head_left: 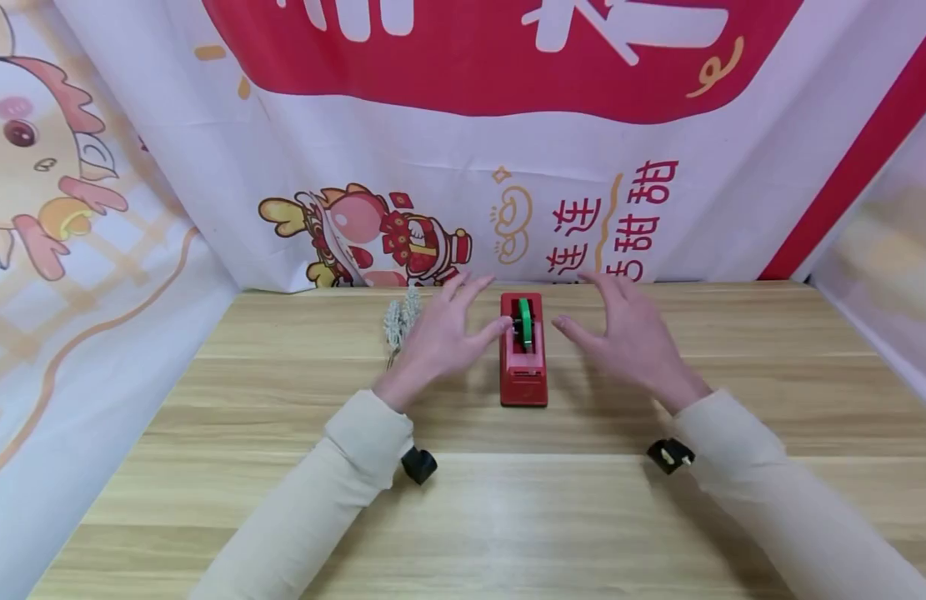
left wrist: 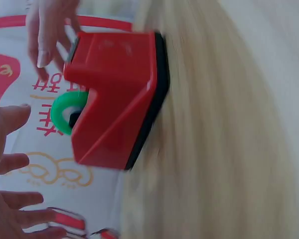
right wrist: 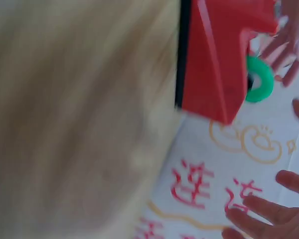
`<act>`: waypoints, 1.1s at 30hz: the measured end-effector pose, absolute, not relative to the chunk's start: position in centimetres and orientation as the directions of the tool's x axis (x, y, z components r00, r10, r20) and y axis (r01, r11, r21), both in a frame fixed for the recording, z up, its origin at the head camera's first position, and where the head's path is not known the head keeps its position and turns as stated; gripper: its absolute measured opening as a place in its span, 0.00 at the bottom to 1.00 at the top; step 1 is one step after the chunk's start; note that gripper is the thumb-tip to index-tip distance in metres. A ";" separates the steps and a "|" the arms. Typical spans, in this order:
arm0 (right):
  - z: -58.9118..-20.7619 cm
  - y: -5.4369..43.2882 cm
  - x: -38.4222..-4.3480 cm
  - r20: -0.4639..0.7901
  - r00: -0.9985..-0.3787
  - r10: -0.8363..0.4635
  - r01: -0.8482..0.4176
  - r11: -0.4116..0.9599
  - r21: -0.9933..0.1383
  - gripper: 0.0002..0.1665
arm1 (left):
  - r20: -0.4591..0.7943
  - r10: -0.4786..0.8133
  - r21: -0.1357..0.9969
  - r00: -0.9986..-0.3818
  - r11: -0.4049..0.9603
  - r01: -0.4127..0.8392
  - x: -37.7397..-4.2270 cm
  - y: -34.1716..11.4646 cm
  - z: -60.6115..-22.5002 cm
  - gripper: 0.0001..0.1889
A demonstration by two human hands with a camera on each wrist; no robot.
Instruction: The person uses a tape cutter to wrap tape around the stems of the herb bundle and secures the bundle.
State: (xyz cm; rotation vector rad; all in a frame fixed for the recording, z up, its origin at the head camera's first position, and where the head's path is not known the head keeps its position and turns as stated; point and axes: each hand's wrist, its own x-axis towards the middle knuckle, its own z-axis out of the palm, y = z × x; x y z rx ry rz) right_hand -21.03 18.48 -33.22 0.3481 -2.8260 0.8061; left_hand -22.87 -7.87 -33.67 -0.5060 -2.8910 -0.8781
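Observation:
A red tape dispenser (head_left: 524,390) with a black base stands upright on the wooden table, a green tape roll (head_left: 526,321) seated in it. To its left, my left hand (head_left: 447,332) is held with fingers spread and thumb pointing at the roll; in the head view the thumb tip overlaps the dispenser's edge. My right hand (head_left: 633,337) faces it from the other side, fingers also spread, a gap between thumb and dispenser. Both wrist views show the dispenser (left wrist: 114,94) from the side, neither hand gripping it.
Small pale grey sprigs (head_left: 393,325) lie just left of my left hand, partly hidden by it. A white printed cloth (head_left: 432,150) hangs along the table's back edge, with more cloth at both sides. The wooden table (head_left: 508,517) extends toward me.

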 end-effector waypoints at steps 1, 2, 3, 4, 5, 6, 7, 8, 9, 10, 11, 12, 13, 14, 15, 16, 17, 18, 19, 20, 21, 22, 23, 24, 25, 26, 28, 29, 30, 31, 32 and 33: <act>-33.5 18.3 -20.8 0.219 -0.961 -0.167 -0.264 0.782 -0.564 0.45 | 0.159 0.286 0.582 -0.945 0.746 0.324 -22.9 -7.7 -33.9 0.36; -33.7 18.0 -20.6 0.191 -0.969 -0.157 -0.244 0.738 -0.629 0.41 | 0.147 0.283 0.635 -0.948 0.708 0.310 -22.9 -7.5 -34.2 0.35; -34.0 17.8 -20.4 0.162 -0.976 -0.146 -0.217 0.697 -0.684 0.37 | 0.129 0.281 0.687 -0.951 0.666 0.290 -22.9 -7.4 -34.5 0.34; -34.2 17.4 -20.2 0.130 -0.982 -0.138 -0.190 0.660 -0.727 0.34 | 0.110 0.277 0.733 -0.955 0.626 0.266 -23.0 -7.3 -34.8 0.33; -34.5 17.2 -20.0 0.098 -0.987 -0.130 -0.159 0.633 -0.758 0.31 | 0.089 0.275 0.774 -0.957 0.586 0.240 -23.0 -7.2 -35.1 0.32; -34.7 16.9 -19.9 0.061 -0.990 -0.124 -0.125 0.611 -0.781 0.28 | 0.064 0.269 0.810 -0.961 0.548 0.208 -23.0 -7.0 -35.5 0.32; -34.9 16.6 -19.7 0.023 -0.992 -0.122 -0.091 0.594 -0.800 0.26 | 0.039 0.264 0.837 -0.964 0.518 0.176 -23.1 -6.9 -35.8 0.31; -35.0 16.3 -19.6 -0.011 -0.992 -0.122 -0.062 0.575 -0.816 0.24 | 0.018 0.262 0.857 -0.965 0.493 0.149 -23.1 -6.8 -36.1 0.32; -35.2 16.1 -19.5 -0.042 -0.991 -0.125 -0.035 0.556 -0.830 0.24 | -0.002 0.258 0.871 -0.966 0.475 0.125 -23.2 -6.7 -36.4 0.32; -35.2 15.8 -19.4 -0.077 -0.989 -0.129 -0.004 0.536 -0.844 0.23 | -0.012 0.257 0.882 -0.966 0.458 0.111 -23.3 -6.6 -36.7 0.32; -35.3 15.6 -19.4 -0.106 -0.985 -0.133 0.022 0.518 -0.855 0.23 | -0.018 0.256 0.891 -0.967 0.444 0.100 -23.4 -6.4 -37.0 0.32; -35.4 15.4 -19.3 -0.134 -0.982 -0.136 0.049 0.497 -0.866 0.23 | -0.023 0.258 0.896 -0.966 0.433 0.094 -23.4 -6.3 -37.2 0.32; -35.5 15.2 -19.3 -0.161 -0.978 -0.136 0.078 0.478 -0.875 0.23 | -0.025 0.263 0.902 -0.964 0.423 0.092 -23.5 -6.2 -37.4 0.32; -35.6 15.1 -19.2 -0.179 -0.974 -0.139 0.096 0.463 -0.881 0.23 | -0.028 0.267 0.908 -0.963 0.410 0.087 -23.5 -6.0 -37.5 0.32; -35.6 14.9 -19.2 -0.197 -0.971 -0.137 0.116 0.452 -0.885 0.23 | -0.029 0.270 0.913 -0.962 0.399 0.084 -23.5 -5.9 -37.6 0.33; -35.6 14.8 -19.1 -0.212 -0.968 -0.137 0.132 0.440 -0.888 0.23 | -0.033 0.274 0.919 -0.961 0.386 0.079 -23.5 -5.8 -37.7 0.33; -35.6 14.7 -19.0 -0.218 -0.966 -0.137 0.140 0.431 -0.892 0.23 | -0.039 0.277 0.922 -0.960 0.380 0.072 -23.5 -5.7 -37.7 0.34; -35.6 14.6 -19.0 -0.227 -0.964 -0.137 0.151 0.422 -0.894 0.23 | -0.047 0.282 0.926 -0.958 0.372 0.064 -23.5 -5.7 -37.6 0.35; -35.6 14.5 -18.9 -0.234 -0.962 -0.138 0.159 0.413 -0.897 0.23 | -0.054 0.287 0.930 -0.957 0.364 0.057 -23.5 -5.7 -37.6 0.36; -35.6 14.4 -18.8 -0.239 -0.961 -0.139 0.165 0.407 -0.898 0.23 | -0.059 0.288 0.931 -0.956 0.360 0.051 -23.4 -5.7 -37.5 0.37; -35.5 14.3 -18.7 -0.244 -0.960 -0.137 0.173 0.397 -0.901 0.22 | -0.065 0.290 0.934 -0.955 0.355 0.045 -23.4 -5.7 -37.5 0.37; -35.5 14.2 -18.6 -0.251 -0.958 -0.138 0.181 0.387 -0.904 0.22 | -0.072 0.292 0.936 -0.954 0.351 0.037 -23.4 -5.7 -37.5 0.38; -35.5 14.2 -18.5 -0.257 -0.957 -0.138 0.189 0.380 -0.906 0.22 | -0.075 0.294 0.936 -0.953 0.349 0.034 -23.3 -5.7 -37.4 0.38; -35.5 14.1 -18.5 -0.262 -0.955 -0.136 0.196 0.372 -0.907 0.22 | -0.081 0.296 0.937 -0.952 0.348 0.028 -23.3 -5.7 -37.4 0.38; -35.5 14.1 -18.4 -0.266 -0.954 -0.136 0.201 0.364 -0.909 0.22 | -0.085 0.295 0.937 -0.952 0.349 0.024 -23.2 -5.7 -37.3 0.39; -35.5 14.1 -18.4 -0.269 -0.954 -0.135 0.207 0.358 -0.911 0.21 | -0.090 0.292 0.937 -0.952 0.349 0.019 -23.2 -5.7 -37.3 0.39; -35.4 14.1 -18.2 -0.269 -0.953 -0.140 0.208 0.345 -0.915 0.21 | -0.096 0.286 0.935 -0.953 0.355 0.012 -23.1 -5.6 -37.1 0.38; -35.4 14.1 -18.2 -0.267 -0.953 -0.141 0.207 0.338 -0.918 0.20 | -0.099 0.283 0.934 -0.954 0.358 0.010 -23.1 -5.5 -37.1 0.38; -35.4 14.0 -18.1 -0.265 -0.954 -0.141 0.207 0.330 -0.921 0.20 | -0.102 0.281 0.932 -0.954 0.362 0.007 -23.1 -5.5 -37.1 0.38; -35.4 14.0 -18.1 -0.265 -0.954 -0.141 0.208 0.325 -0.923 0.20 | -0.103 0.280 0.931 -0.954 0.364 0.007 -23.1 -5.5 -37.1 0.38; -35.5 14.0 -18.1 -0.265 -0.954 -0.139 0.210 0.320 -0.924 0.19 | -0.103 0.278 0.931 -0.955 0.365 0.006 -23.2 -5.5 -37.1 0.38; -35.5 14.0 -18.0 -0.265 -0.955 -0.137 0.212 0.313 -0.926 0.19 | -0.102 0.278 0.930 -0.955 0.368 0.007 -23.2 -5.5 -37.1 0.38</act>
